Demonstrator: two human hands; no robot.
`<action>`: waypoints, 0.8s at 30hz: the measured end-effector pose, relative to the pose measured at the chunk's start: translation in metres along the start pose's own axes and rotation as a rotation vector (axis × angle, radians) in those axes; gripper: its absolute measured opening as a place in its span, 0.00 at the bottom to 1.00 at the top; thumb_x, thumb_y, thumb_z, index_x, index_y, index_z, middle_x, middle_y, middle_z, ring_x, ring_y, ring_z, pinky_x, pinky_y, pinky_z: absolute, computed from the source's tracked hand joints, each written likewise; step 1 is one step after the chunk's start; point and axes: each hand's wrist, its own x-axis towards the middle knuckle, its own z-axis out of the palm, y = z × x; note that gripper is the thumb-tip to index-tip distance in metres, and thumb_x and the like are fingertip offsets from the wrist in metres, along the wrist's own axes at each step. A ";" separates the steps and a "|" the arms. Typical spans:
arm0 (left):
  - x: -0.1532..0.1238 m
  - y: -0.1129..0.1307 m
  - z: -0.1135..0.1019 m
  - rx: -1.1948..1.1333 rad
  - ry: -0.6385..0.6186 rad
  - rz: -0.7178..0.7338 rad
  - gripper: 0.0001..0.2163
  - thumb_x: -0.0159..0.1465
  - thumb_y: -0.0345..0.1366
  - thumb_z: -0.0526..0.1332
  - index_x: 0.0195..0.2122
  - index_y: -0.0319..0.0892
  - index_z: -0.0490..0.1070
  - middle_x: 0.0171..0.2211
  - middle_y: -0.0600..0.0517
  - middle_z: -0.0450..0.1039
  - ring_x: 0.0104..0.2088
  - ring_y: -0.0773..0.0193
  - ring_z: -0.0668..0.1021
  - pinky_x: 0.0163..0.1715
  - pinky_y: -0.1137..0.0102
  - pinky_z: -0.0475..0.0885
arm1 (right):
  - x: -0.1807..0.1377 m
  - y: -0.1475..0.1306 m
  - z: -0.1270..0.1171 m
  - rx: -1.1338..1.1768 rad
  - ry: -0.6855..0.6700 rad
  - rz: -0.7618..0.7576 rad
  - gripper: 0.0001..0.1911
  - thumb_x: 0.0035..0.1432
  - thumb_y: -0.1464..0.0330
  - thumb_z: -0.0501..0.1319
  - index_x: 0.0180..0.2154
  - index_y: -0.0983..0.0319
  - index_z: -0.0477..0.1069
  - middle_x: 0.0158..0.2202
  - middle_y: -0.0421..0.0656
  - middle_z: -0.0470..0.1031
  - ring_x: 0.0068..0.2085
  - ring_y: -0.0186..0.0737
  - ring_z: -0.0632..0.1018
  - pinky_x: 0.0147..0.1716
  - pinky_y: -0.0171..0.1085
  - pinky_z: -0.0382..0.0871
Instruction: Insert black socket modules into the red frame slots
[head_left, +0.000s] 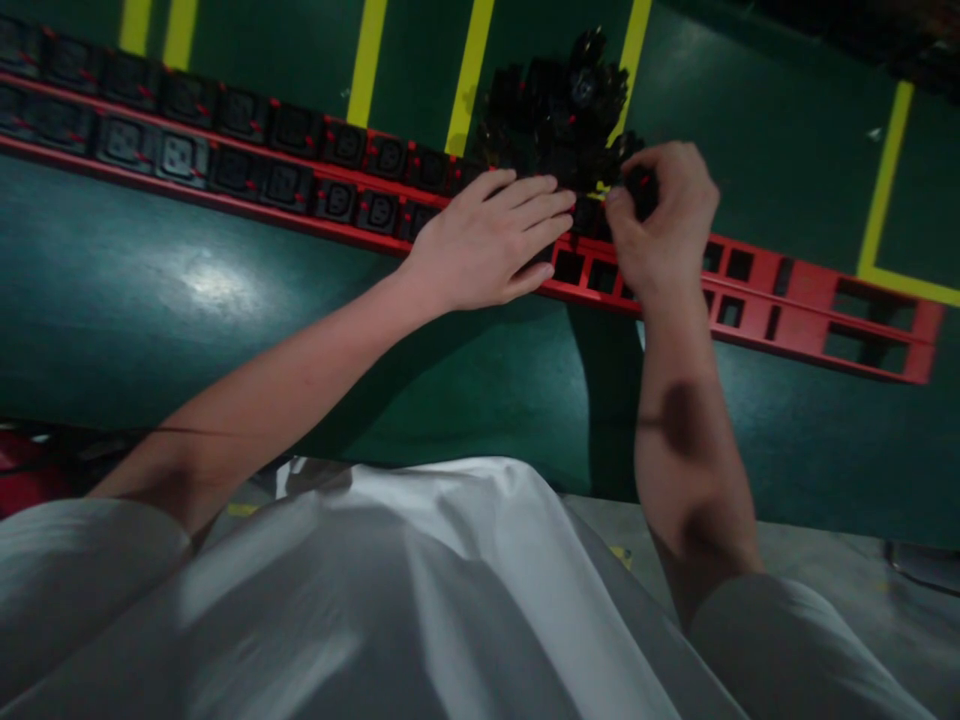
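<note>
A long red power-strip housing with two rows of rectangular openings runs slantwise across the bench. Black power sockets fill both rows on its left part, and the openings at its right end are bare. My left hand lies flat over the middle of the housing, fingers stretched to the right and hiding what is beneath. Between the thumb and fingers of my right hand is a black power socket, held just above the housing. A heap of loose black sockets lies behind both hands.
The bench top is green, with yellow tape lines beyond the housing. Dark items line the far right edge. Something red with dark cables sits at the lower left, below the bench edge.
</note>
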 end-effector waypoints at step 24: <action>-0.001 0.001 0.000 0.048 -0.002 0.000 0.28 0.66 0.37 0.54 0.69 0.49 0.62 0.69 0.50 0.63 0.70 0.50 0.62 0.69 0.49 0.57 | 0.000 -0.001 0.000 0.044 -0.033 0.048 0.04 0.61 0.62 0.59 0.39 0.47 0.66 0.46 0.46 0.74 0.52 0.57 0.71 0.56 0.59 0.61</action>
